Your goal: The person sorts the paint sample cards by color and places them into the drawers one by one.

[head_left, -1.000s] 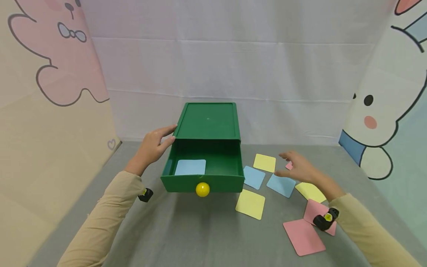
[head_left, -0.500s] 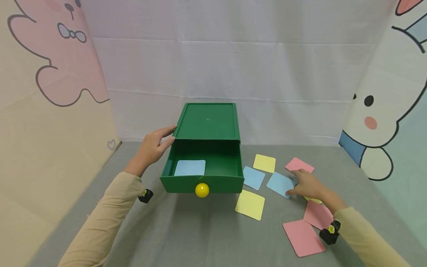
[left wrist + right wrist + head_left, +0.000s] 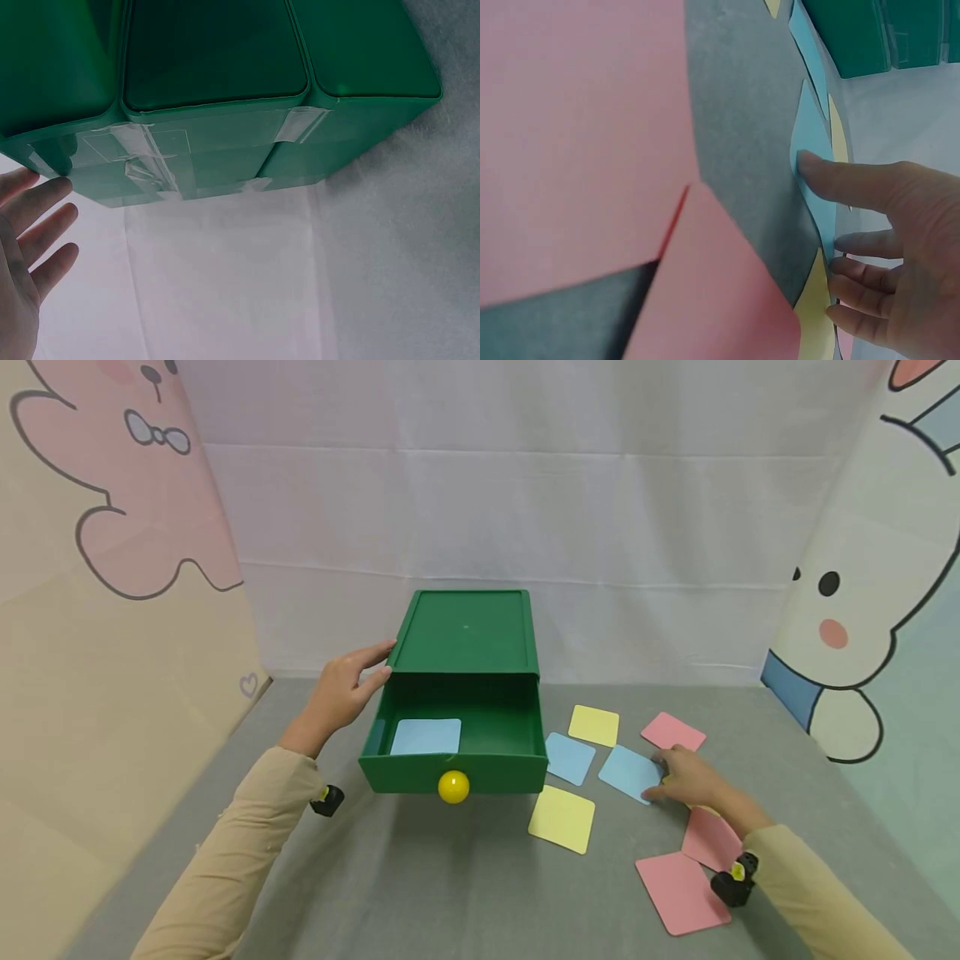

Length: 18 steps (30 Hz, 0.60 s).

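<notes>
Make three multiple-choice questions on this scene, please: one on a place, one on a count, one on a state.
1. Where does the right hand rest?
A. on a blue card
B. on the yellow knob
C. inside the drawer

2. How many cards lie in the drawer?
A. none
B. one
C. three

3. The drawer is
A. shut
B. pulled open
C. taken out

Answers: 1 A, its thumb and fingers touch the blue card on the table. 2 B, a single light blue card. 3 B, it juts forward from the green box, which the left hand touches.
</notes>
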{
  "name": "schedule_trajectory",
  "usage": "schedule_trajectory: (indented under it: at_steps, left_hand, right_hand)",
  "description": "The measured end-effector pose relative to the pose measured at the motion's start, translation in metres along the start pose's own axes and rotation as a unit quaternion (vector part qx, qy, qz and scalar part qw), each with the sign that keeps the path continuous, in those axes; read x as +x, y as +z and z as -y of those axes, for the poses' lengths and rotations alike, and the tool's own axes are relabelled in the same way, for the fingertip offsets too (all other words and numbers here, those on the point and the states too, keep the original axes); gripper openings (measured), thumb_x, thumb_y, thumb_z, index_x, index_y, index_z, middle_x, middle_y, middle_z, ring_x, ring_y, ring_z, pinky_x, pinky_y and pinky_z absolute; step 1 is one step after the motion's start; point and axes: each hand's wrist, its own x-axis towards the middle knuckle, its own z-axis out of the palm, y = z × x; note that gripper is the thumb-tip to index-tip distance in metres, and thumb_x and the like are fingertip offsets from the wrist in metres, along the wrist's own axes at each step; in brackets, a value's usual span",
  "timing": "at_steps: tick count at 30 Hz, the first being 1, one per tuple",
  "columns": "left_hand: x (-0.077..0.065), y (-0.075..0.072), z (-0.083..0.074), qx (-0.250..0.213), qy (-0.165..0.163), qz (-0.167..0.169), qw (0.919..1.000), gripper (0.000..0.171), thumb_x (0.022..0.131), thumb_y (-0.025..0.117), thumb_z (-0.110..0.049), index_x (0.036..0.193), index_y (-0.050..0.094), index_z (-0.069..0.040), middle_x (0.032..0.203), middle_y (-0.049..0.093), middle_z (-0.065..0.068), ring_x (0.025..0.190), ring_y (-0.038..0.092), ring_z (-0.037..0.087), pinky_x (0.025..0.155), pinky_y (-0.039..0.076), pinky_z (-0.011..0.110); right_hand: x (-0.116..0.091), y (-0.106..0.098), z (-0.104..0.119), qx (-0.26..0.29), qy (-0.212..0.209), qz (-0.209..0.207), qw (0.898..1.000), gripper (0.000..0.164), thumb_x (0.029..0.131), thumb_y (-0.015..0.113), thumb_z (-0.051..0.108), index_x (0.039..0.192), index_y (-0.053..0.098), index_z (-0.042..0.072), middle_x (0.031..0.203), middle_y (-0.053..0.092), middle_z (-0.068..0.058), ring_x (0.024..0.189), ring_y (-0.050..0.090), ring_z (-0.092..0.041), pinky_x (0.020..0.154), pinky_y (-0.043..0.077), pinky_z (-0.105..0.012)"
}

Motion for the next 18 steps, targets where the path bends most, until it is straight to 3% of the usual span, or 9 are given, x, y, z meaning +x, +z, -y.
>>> schedule_trajectory:
  at_steps: [10,18]
  left_hand:
    - [-0.0014,0.0000,0.0012,0.003,0.000,0.005,1.0000,0.042,0.094,0.048,-0.017,0.132,0.046,0.001,0.126,0.052,0.019,0.114,0.051,0.033,0.094,0.039,0.048]
    - [-0.0019,-0.0009,0.0002,0.000,0.002,0.004,1.0000,0.043,0.094,0.048,-0.017,0.132,0.045,0.002,0.126,0.052,0.020,0.114,0.051,0.033,0.094,0.039,0.049]
  right_hand:
    - [0.0057,-0.0042,-0.0006,0.068,0.022,0.031,0.997,0.063,0.060,0.084,0.022,0.101,0.055,-0.016,0.093,0.059,-0.022,0.077,0.053,-0.025,0.071,0.048,-0.040]
    - [0.0042,-0.0045,-0.0032,0.135,0.009,-0.009,0.991,0.043,0.068,0.077,0.006,0.097,0.051,-0.012,0.081,0.051,-0.013,0.072,0.046,-0.020,0.061,0.042,-0.030]
